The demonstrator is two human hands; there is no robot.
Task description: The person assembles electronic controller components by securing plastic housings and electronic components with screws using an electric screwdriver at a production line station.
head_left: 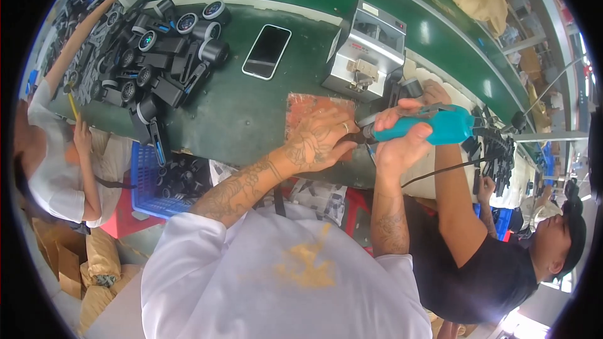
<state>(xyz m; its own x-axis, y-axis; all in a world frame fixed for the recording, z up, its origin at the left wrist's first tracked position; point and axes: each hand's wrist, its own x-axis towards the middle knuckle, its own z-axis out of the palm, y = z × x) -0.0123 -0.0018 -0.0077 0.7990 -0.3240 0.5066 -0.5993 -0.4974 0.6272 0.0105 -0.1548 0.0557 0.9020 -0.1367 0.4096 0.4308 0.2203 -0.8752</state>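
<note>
In my right hand [402, 147] is a teal electric screwdriver [449, 127], held level with its tip pointing left. My left hand [318, 140] is closed around a small dark part [357, 139] right at that tip; most of the part is hidden by my fingers. Beneath the left hand lies a worn red pad [301, 108] on the green bench [220, 110]. Just beyond the pad stands a silver box-shaped machine [361, 63], looking like a screw feeder. To its right, a co-worker's hand [434, 92] is near a black part [411, 88].
A heap of black devices with round ends [160, 56] covers the bench's left side. A phone [267, 51] lies mid-bench. Below left stands a blue crate [143, 176] of black parts. Co-workers sit on both sides. A black cable [446, 168] runs by my right wrist.
</note>
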